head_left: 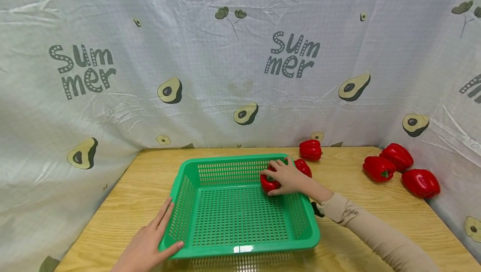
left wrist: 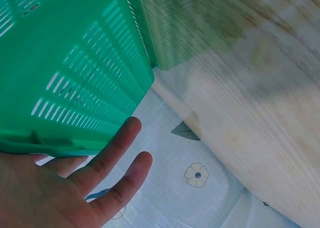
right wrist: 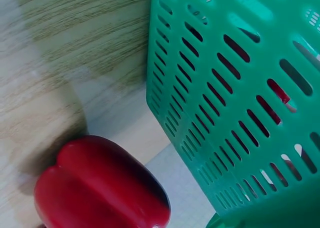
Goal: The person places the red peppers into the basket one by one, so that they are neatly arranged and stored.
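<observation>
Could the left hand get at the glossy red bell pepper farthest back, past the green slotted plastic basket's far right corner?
Probably not easily: the left hand touches the basket at its near left, and basket and right hand lie between it and that pepper.

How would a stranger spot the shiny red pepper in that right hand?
On the yellowish wood-grain table sits a rectangular green plastic basket with slotted walls. Near its far right corner, a bare right hand holds the glossy red bell pepper. It is the only one inside; the other red peppers lie outside.
</observation>
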Demonstrator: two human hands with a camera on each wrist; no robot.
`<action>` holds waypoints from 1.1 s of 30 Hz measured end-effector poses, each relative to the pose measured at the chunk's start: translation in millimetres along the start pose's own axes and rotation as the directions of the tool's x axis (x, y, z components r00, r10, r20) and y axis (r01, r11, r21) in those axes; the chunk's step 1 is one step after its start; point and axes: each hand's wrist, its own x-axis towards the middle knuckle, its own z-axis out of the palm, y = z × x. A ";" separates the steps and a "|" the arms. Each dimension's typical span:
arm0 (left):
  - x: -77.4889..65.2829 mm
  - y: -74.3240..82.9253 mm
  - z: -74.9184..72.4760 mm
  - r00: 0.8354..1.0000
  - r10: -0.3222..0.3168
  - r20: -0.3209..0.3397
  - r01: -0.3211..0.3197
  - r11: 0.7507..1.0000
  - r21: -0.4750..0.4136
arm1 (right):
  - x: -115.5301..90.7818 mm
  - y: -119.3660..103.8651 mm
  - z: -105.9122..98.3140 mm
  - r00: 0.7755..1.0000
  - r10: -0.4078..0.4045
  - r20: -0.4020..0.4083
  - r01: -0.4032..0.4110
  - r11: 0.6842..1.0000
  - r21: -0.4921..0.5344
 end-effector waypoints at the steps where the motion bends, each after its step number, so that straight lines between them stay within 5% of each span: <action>1: 0.0 0.1 0.0 1.000 0.001 -0.001 -0.001 1.000 -0.001 | -0.1 -0.1 -0.6 1.000 -0.002 0.002 0.002 1.000 -0.001; 15: -0.3 -0.7 1.0 1.000 0.004 -0.027 -0.004 1.000 0.001 | -2.3 -2.3 -4.4 0.999 -0.004 0.053 0.005 1.000 -0.022; 26: 0.2 -2.6 2.1 1.000 -0.002 -0.020 0.002 1.000 0.001 | -5.0 -4.5 -8.0 1.000 -0.002 0.019 0.002 1.000 -0.019; 33: 1.6 -2.8 1.0 1.000 -0.014 0.005 0.014 1.000 -0.007 | -10.6 -2.3 -12.4 0.996 -0.016 -0.082 0.016 1.000 -0.008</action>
